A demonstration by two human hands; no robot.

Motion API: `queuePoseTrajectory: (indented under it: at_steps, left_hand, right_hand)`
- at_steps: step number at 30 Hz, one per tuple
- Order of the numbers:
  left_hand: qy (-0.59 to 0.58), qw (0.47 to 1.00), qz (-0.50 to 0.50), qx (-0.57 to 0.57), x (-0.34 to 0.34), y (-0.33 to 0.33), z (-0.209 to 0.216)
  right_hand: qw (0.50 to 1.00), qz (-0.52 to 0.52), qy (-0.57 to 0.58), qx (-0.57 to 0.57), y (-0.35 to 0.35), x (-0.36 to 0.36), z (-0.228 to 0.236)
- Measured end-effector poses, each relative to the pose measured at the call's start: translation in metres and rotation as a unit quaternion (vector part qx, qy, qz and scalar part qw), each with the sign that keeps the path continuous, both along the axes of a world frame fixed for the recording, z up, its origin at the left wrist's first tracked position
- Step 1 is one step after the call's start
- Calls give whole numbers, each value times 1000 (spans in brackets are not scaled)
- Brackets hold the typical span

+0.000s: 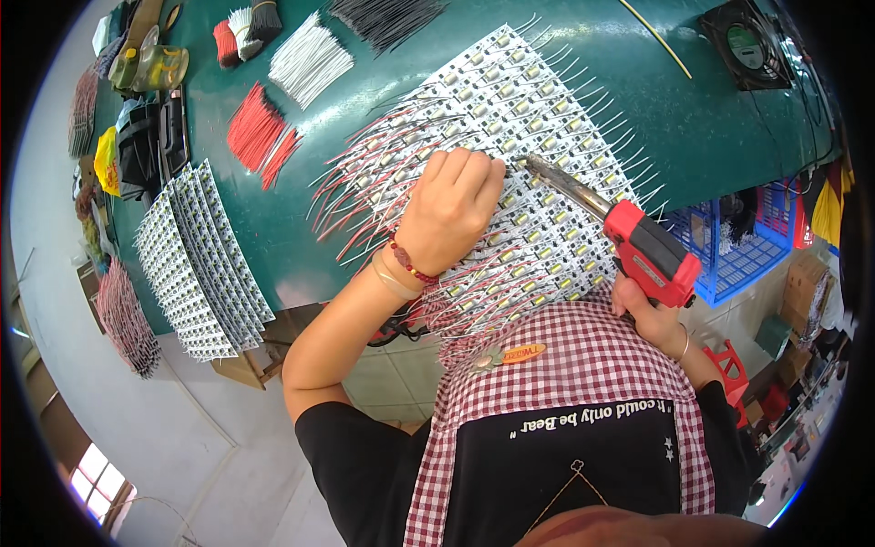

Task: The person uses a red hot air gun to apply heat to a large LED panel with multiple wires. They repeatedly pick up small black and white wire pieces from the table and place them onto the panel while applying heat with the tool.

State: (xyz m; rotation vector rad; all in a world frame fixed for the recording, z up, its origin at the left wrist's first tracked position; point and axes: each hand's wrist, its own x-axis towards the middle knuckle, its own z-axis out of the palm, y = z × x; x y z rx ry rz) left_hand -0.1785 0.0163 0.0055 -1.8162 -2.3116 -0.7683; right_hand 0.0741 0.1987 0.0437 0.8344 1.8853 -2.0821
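Observation:
A white panel of small LED boards lies on the green table in front of me. Red and white wires stick out along its left side, and short white wires fringe its right edge. My left hand is closed above the middle of the panel, its fingertips hidden beneath the knuckles, so what they pinch cannot be made out. In my right hand is a red and black soldering gun, gripped by its handle. Its metal tip points left and reaches the panel just right of my left fingers.
Bundles of red wires, white wires and black wires lie beyond the panel. More LED panels stand at the table's left edge. A black fan sits far right, above a blue crate.

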Motion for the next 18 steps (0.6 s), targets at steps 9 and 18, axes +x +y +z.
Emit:
queuePoseTrajectory:
  at_steps: [9, 18]
  left_hand:
    - [-2, 1000, 0, 19, 1, -1, 0]
    - [1, 1000, -4, 6, 1, -1, -1]
  right_hand:
    - [999, 20, 15, 29, 2, 8, -10]
    - [996, 21, 21, 89, -2, 3, -10]
